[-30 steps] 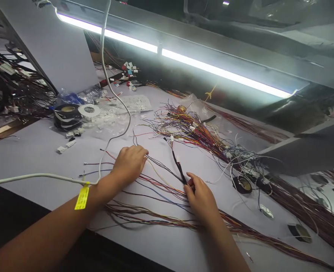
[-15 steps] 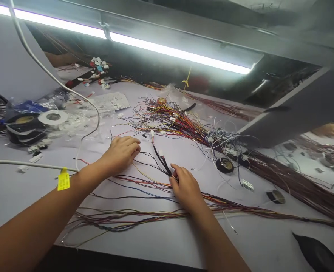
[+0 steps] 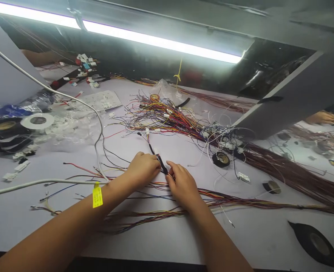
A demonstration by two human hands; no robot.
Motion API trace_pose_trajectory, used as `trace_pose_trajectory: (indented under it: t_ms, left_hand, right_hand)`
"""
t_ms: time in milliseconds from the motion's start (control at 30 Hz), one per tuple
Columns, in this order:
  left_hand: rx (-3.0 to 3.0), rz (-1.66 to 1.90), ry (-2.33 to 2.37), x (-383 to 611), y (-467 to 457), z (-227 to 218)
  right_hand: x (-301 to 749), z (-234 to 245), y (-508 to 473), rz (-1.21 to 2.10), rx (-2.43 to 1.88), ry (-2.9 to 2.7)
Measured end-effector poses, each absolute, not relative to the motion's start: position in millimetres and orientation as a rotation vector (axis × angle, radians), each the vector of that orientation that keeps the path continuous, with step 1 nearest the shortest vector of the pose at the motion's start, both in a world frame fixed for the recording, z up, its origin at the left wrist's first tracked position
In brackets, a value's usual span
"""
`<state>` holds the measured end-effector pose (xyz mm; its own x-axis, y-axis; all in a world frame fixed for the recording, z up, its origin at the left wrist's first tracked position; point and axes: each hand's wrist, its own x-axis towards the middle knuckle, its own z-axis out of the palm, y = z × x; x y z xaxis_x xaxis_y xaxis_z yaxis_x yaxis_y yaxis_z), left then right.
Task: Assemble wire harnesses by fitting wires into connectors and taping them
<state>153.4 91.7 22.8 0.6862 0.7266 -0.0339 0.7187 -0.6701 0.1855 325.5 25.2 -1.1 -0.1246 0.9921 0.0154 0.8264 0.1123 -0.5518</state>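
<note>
- Head view: my left hand [image 3: 146, 166] has shifted toward three o'clock, reaching the slim black-sheathed wire branch [image 3: 162, 164]; its grip is hidden.
- My right hand [image 3: 182, 185] pinches the branch's base, tip toward eleven o'clock.
- Both seemingly share one piece.

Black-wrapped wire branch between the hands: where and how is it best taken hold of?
Probably by the black wrapping, pinched from its left and right sides: it is slim, slanting away between the left hand and right hand. The white connector at its far end seems a poorer hold.
</note>
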Motion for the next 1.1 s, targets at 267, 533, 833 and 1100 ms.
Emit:
trace_pose_trajectory:
  t_ms: [267, 533, 833, 1100]
  left_hand:
    - [3.009, 0.301, 1.047, 159.9, 69.4, 15.7]
    - [3.1, 0.139, 0.806, 122.5, 64.5, 20.9]
    - [2.821, 0.078, 1.565, 1.2, 78.4, 66.0]
    - [2.543, 0.353, 1.274, 10.0, 36.8, 109.1]
  right_hand:
    - [327.0, -5.7, 25.5, 0.599, -1.748, -2.016]
    - [325.4, -5.6, 24.9, 0.636, -1.788, -1.995]
    - [320.2, -6.2, 21.5, 0.459, -1.791, -2.121]
    - [274.7, 9.6, 17.2, 0.328, -1.183, -2.277]
